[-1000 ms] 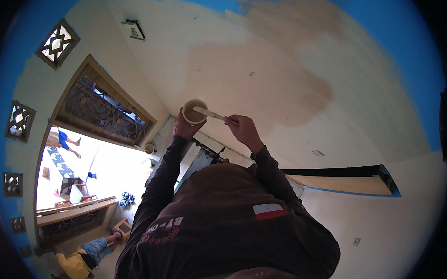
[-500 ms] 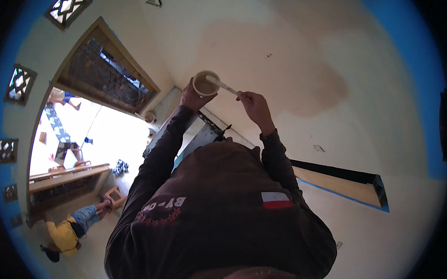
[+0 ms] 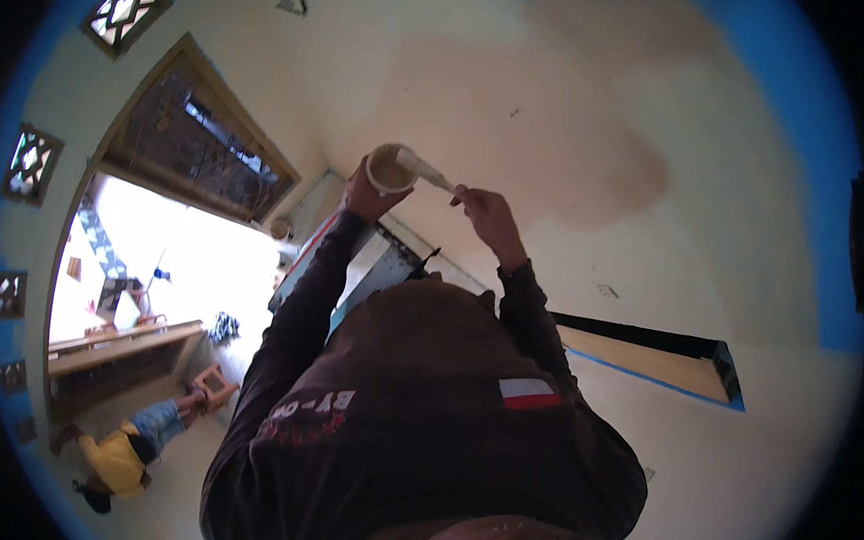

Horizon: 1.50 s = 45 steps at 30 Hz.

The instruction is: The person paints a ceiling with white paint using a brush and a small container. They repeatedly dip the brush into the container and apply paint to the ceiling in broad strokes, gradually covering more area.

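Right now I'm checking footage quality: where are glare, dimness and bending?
In the head view, the doorway glares white, washed out; in that view, the shirt looks dark; also in the head view, the wooden frame curves toward the left rim.

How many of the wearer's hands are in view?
2: the left hand, upper centre, holding the cup, partly hidden behind it; the right hand, farther right, gripping the tool slanting to the cup's mouth.

L hand (image 3: 373, 198) held a pale round tub (image 3: 379, 165); R hand (image 3: 487, 214) pinched a slim tool (image 3: 429, 173), tip in/over tub's mouth (unclear); co-worker (image 3: 120, 460) in yellow was nr bright opening (image 3: 184, 250).
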{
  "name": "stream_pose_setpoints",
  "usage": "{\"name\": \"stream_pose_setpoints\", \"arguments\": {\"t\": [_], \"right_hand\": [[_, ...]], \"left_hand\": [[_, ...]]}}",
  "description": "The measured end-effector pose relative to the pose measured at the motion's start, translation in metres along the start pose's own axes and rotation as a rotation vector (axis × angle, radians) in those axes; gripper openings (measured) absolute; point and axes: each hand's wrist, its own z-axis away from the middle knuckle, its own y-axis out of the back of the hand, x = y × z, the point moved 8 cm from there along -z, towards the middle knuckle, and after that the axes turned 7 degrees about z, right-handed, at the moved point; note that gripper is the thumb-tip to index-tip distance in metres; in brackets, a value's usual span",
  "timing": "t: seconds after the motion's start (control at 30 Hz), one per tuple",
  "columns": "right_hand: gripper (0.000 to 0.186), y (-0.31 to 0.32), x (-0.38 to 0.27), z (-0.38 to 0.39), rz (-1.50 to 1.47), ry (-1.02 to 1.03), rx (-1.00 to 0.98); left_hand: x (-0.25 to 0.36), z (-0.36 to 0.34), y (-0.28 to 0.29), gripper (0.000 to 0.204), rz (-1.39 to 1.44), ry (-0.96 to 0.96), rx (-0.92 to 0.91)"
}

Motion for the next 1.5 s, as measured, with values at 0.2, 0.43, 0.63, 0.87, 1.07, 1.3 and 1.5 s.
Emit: {"name": "stream_pose_setpoints", "arguments": {"t": [0.2,0.43,0.63,0.87,1.07,1.3,1.5], "right_hand": [[0.042,0.019,-0.018,-0.016,-0.356,-0.082,-0.02],[0.037,0.13,-0.081,-0.08,-0.128,0.22,0.422],[0.029,0.228,-0.185,-0.103,0.37,0.572,1.051],[0.026,0.261,-0.215,-0.128,0.642,0.623,1.246],[0.02,0.281,-0.205,-0.101,0.763,0.471,1.241],[0.021,0.316,-0.189,-0.049,0.792,0.389,1.324],[0.02,0.3,-0.208,-0.028,0.623,0.582,1.284]], "left_hand": [[0.004,0.0,0.004,0.083,0.007,-0.029,0.026],[0.009,-0.001,0.006,0.081,0.017,0.005,0.031],[0.012,-0.001,0.006,0.079,-0.005,0.004,0.04],[0.005,-0.003,0.004,0.079,0.012,0.011,0.057],[0.008,-0.001,0.004,0.08,-0.011,-0.007,0.067],[0.009,0.002,0.002,0.079,-0.061,0.019,0.054],[0.012,0.002,-0.002,0.08,-0.072,0.054,0.037]]}}
